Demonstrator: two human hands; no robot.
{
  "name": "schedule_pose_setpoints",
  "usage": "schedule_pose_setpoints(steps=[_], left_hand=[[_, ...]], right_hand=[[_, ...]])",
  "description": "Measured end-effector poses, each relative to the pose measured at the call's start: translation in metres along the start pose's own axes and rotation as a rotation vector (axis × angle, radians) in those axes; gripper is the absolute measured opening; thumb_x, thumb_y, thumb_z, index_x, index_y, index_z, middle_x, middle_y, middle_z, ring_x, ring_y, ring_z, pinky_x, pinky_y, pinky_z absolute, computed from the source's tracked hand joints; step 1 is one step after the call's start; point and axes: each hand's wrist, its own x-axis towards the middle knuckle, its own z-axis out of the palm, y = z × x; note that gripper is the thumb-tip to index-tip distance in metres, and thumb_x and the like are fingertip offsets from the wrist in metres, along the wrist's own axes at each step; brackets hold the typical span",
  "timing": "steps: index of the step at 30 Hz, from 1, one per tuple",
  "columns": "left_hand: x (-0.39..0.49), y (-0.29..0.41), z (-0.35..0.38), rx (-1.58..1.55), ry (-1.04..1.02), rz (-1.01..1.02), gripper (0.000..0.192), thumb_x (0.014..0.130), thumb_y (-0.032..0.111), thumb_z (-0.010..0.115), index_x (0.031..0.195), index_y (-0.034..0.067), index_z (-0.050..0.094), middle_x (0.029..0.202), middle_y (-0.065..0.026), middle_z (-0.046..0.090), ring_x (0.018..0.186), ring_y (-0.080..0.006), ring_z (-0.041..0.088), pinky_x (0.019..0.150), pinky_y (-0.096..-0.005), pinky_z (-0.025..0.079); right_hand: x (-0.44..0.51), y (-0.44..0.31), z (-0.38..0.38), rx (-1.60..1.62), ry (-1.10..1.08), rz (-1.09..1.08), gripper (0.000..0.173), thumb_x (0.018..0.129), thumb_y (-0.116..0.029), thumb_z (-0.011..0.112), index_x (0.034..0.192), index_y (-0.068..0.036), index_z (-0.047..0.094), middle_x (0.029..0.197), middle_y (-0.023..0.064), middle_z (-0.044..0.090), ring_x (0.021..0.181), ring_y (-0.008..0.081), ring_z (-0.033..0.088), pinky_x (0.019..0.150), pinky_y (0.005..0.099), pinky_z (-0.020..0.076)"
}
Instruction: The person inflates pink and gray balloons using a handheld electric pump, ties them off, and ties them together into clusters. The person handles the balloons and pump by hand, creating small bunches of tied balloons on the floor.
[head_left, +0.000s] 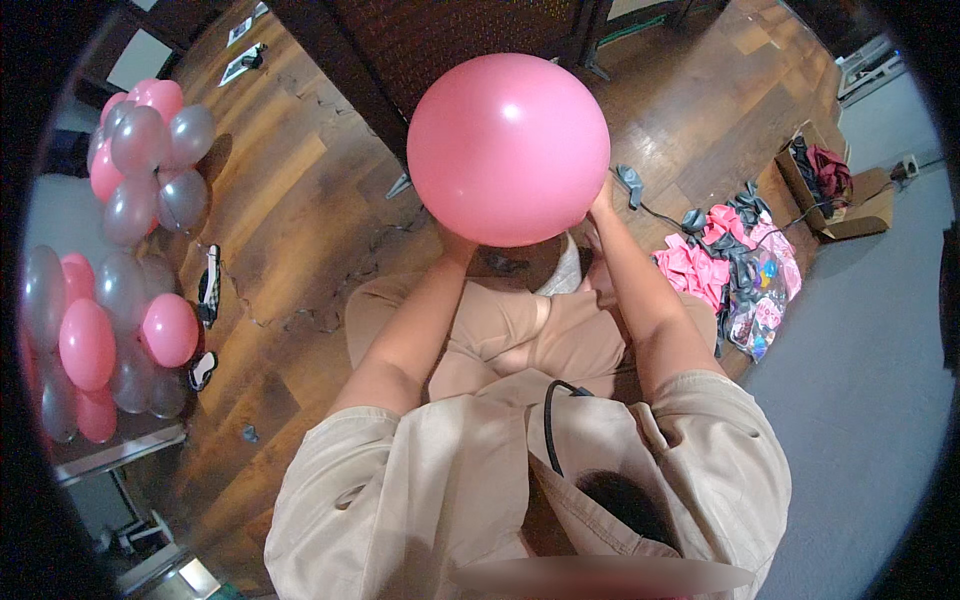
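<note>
A large inflated pink balloon is in front of me above my crossed legs. My left hand is against its lower right edge, and part of that hand is hidden behind the balloon. At the balloon's lower left is my right hand, mostly covered by it, so its fingers do not show. The balloon's neck is also out of sight. To the right of my knee lies a pile of uninflated pink balloons and dark grey ones, with a clear plastic packet bearing printed pictures on top.
Clusters of inflated pink and grey balloons stand at the left, with slippers beside them. A dark woven panel rises ahead. An open cardboard box sits by the right wall. A cable runs past the balloon pile.
</note>
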Motion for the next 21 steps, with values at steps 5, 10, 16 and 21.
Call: schedule_pose_setpoints(steps=[5,10,16,21], left_hand=[[-0.002,0.001,0.003,-0.012,0.002,0.017,0.052,0.073,0.030,0.069,0.115,0.004,0.052,0.112,-0.0163,0.057,0.106,-0.0299,0.053,0.087,-0.0396,0.041],[-0.001,0.004,0.001,-0.028,0.002,0.027,0.054,0.073,0.030,0.070,0.116,0.003,0.051,0.113,-0.0165,0.056,0.107,-0.0296,0.052,0.089,-0.0397,0.040],[0.001,0.007,-0.004,-0.055,0.007,0.049,0.057,0.074,0.030,0.070,0.118,0.002,0.049,0.116,-0.0167,0.054,0.109,-0.0293,0.051,0.091,-0.0399,0.039],[0.000,-0.004,-0.003,-0.101,-0.053,0.030,0.059,0.074,0.031,0.070,0.120,0.002,0.047,0.118,-0.0168,0.053,0.111,-0.0291,0.049,0.093,-0.0400,0.038]], right_hand=[[0.002,0.004,0.000,-0.225,-0.006,-0.079,0.022,0.078,-0.002,0.059,0.099,0.003,0.062,0.091,0.0067,0.065,0.084,0.0140,0.058,0.078,0.0268,0.0454],[0.004,0.017,0.001,-0.212,-0.024,-0.190,0.021,0.078,-0.005,0.060,0.097,0.002,0.063,0.091,0.0104,0.065,0.084,0.0183,0.060,0.077,0.0278,0.0455],[-0.002,0.030,0.003,-0.116,0.053,-0.314,0.015,0.078,-0.004,0.060,0.090,0.002,0.066,0.088,0.0127,0.064,0.078,0.0215,0.061,0.074,0.0306,0.0472],[0.004,0.027,0.006,-0.283,0.146,-0.499,0.011,0.078,-0.004,0.061,0.086,0.002,0.066,0.084,0.0104,0.063,0.075,0.0196,0.061,0.070,0.0298,0.0486]])
